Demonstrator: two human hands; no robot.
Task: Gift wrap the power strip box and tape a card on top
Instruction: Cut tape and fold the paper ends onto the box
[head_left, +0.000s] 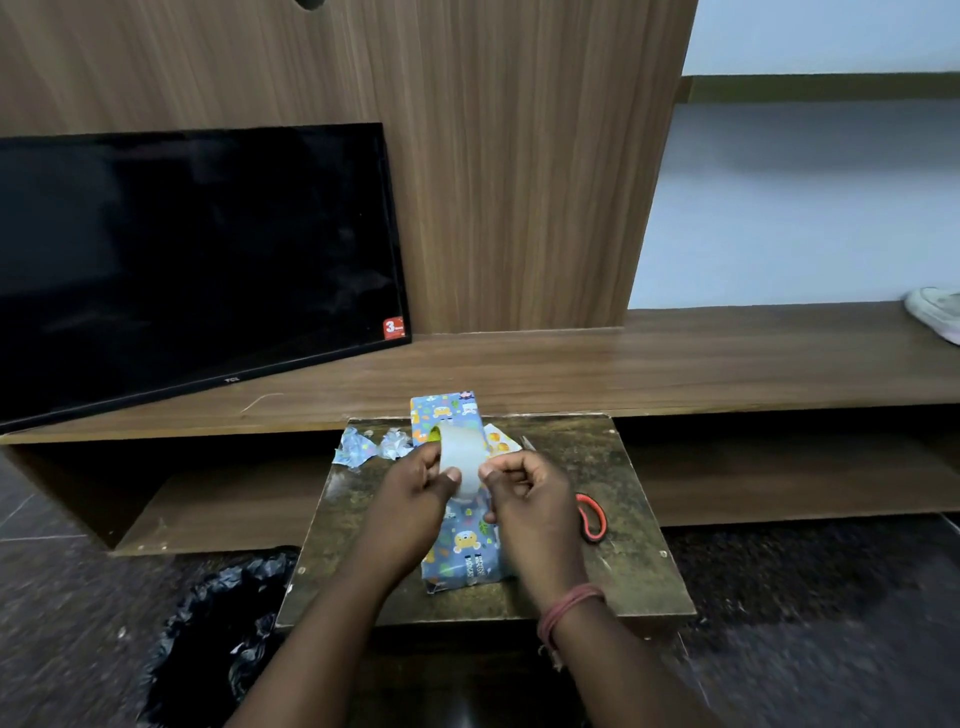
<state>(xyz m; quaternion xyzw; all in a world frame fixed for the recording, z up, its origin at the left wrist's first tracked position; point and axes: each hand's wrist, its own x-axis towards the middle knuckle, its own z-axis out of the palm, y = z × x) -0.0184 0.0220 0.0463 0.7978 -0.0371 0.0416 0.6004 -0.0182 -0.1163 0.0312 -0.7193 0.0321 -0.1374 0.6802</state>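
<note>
Your left hand (415, 480) curls round the tape (461, 457) above the box (462, 545) — your right hand (519, 480) pinches at its edge, likely seeking the end.

One wrapped box (457, 540), one tape roll (460, 462), one scissors (592, 519), two hands (410, 483) (524, 493), maybe three paper scraps (363, 447) (blurry).

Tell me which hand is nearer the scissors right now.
Right. The right hand is just beside the red-handled scissors, picking at the tape roll; the left hand grips the roll, farther across the wrapped box.
</note>
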